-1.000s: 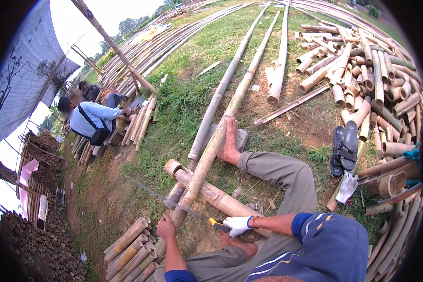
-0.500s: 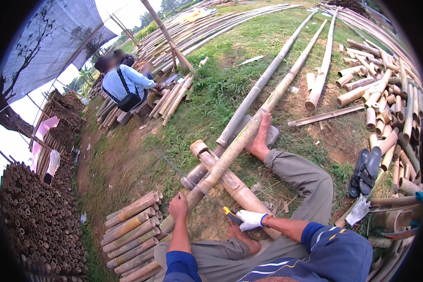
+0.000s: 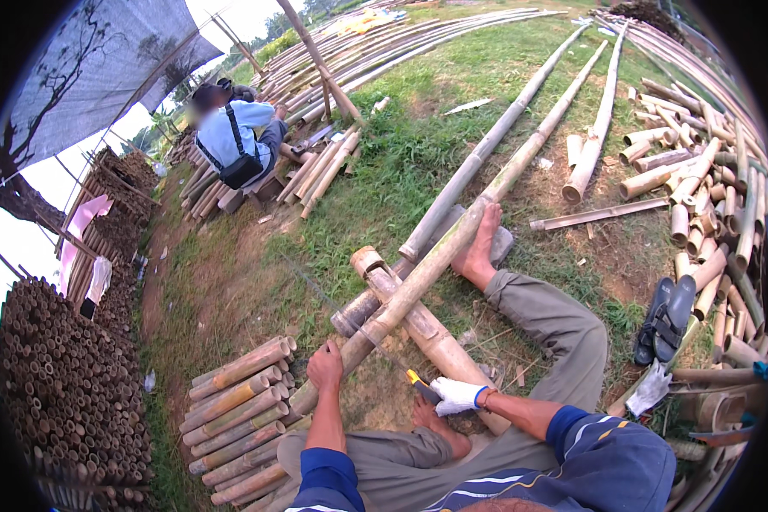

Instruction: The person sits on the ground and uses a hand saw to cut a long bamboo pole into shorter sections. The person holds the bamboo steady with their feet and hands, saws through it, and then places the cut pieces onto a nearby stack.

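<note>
My bare left hand is closed around the near end of a long bamboo pole. In my right hand, which wears a white glove, is the black and yellow handle of a handsaw. The saw's thin blade, blurred, crosses the pole just beyond my left hand; how deep it sits I cannot tell. Beneath the pole lies a thick bamboo support with a notched far end, beside a shorter dark bamboo piece. One bare foot presses against the pole's right side.
Cut bamboo lengths lie stacked at near left, beside a tall stack. More cut pieces heap at right, near sandals and a white glove. A person in light blue sits at far left. Long poles stretch away.
My right hand and the saw handle have shifted slightly right and back along the blade's line. The left hand keeps its hold on the pole. The whole view has shifted a little.
</note>
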The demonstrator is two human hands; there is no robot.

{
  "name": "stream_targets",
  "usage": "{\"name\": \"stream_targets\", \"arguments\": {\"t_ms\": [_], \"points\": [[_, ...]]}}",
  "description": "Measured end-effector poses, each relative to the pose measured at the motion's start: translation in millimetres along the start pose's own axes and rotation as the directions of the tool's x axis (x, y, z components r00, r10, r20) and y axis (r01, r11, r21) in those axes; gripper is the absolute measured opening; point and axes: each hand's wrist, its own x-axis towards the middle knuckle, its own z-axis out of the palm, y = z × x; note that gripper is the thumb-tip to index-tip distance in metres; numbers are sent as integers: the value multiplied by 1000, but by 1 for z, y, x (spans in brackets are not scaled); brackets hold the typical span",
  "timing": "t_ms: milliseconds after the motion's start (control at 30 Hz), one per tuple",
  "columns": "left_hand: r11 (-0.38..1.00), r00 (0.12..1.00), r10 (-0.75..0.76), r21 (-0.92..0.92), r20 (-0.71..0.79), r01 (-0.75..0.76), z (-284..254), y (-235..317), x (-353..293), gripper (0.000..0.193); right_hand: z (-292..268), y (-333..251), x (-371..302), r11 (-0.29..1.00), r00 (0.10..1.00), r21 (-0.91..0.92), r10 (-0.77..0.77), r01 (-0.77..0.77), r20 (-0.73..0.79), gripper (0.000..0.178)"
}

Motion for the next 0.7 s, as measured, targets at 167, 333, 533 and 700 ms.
{"name": "stream_targets", "arguments": {"t_ms": [167, 333, 533, 700], "points": [[1000, 1000, -8, -3, -7, 8, -2, 0, -1, 56, 2, 1, 1, 1000, 1000, 2, 2, -2, -1, 67], [1000, 1000, -6, -4, -9, 6, -1, 7, -2, 55, 7, 8, 4, 1000, 1000, 14, -8, 9, -27, 63], [1000, 999, 13, 27, -42, -12, 5, -1, 1, 54, 4, 2, 3, 1000, 999, 22, 12, -12, -31, 62], [1000, 999, 10, -6, -50, -10, 4, 6, -3, 56, 3, 8, 0, 999, 999, 39, 14, -12, -34, 60]]}}
